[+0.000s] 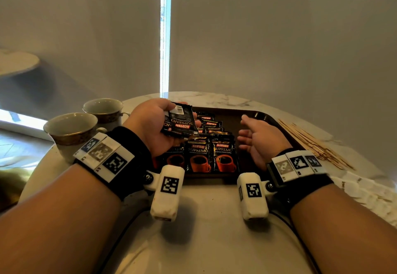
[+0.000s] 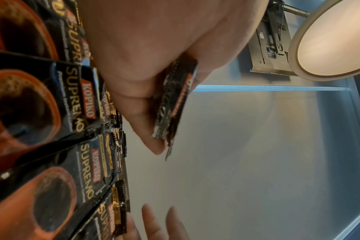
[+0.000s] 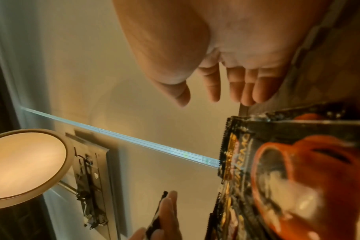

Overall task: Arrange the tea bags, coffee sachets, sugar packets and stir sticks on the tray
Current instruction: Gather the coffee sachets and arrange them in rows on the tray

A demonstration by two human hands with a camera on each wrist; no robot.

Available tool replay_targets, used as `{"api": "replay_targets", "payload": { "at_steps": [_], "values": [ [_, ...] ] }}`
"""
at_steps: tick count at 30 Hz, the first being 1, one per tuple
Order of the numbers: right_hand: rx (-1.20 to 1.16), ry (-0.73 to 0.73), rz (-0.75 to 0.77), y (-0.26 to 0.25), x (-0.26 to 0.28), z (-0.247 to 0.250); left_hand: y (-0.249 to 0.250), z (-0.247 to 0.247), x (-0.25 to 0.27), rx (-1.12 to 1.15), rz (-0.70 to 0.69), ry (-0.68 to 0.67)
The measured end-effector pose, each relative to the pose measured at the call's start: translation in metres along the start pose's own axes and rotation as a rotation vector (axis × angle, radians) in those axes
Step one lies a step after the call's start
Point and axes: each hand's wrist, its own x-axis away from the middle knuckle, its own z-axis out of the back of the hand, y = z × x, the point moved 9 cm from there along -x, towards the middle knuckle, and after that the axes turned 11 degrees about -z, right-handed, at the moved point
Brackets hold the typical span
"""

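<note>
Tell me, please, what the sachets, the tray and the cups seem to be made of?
Sachets: glossy printed film or foil, it seems; serrated edges, shiny glints.
Tray: dark brown, semi-gloss, probably plastic or lacquered wood; the look leaves it open.
Cups: glazed ceramic or porcelain, likely; smooth pale body, patterned gold-coloured band under the rim.

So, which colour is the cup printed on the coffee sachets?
Orange, on black sachets; clearest in the head view.

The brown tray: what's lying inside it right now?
The brown tray holds rows of black Kopiko coffee sachets, overlapping, on its left side. The left hand, holding more sachets, covers part of them. Its right side shows bare under the open right hand.
</note>
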Motion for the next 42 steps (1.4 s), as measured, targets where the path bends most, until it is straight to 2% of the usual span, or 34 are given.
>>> {"api": "replay_targets", "payload": {
  "at_steps": [4, 8, 18, 20, 22, 27, 33, 36, 39, 42],
  "values": [
    [-0.081, -0.143, -0.080, 0.004, 0.005, -0.017, 0.001, 0.002, -0.001, 0.074, 0.010, 0.028],
    [-0.113, -0.224, -0.102, 0.008, 0.012, -0.029, -0.002, 0.002, -0.002, 0.199, 0.047, 0.029],
    [-0.075, -0.264, -0.088, 0.008, 0.020, -0.037, -0.002, 0.000, -0.003, 0.294, 0.070, 0.000],
    [-0.015, -0.194, -0.032, 0.001, 0.022, -0.033, -0.002, -0.001, -0.003, 0.284, 0.073, -0.015],
    [0.084, -0.116, 0.100, -0.013, 0.029, -0.028, -0.003, -0.005, -0.003, 0.285, 0.079, -0.052],
    [0.278, -0.090, 0.461, -0.048, 0.065, -0.031, -0.005, -0.016, 0.000, 0.282, 0.112, -0.138],
    [0.370, -0.435, 0.507, -0.046, 0.090, -0.071, -0.009, -0.028, 0.006, 0.209, 0.114, -0.179],
    [0.435, -0.420, 0.561, -0.047, 0.096, -0.075, -0.010, -0.026, 0.006, 0.159, 0.091, -0.148],
    [0.522, -0.336, 0.639, -0.050, 0.098, -0.072, -0.010, -0.023, 0.003, 0.136, 0.071, -0.135],
    [0.379, -0.216, 0.735, -0.062, 0.100, -0.059, -0.012, -0.024, 0.002, 0.103, 0.070, -0.150]
  ]
}}
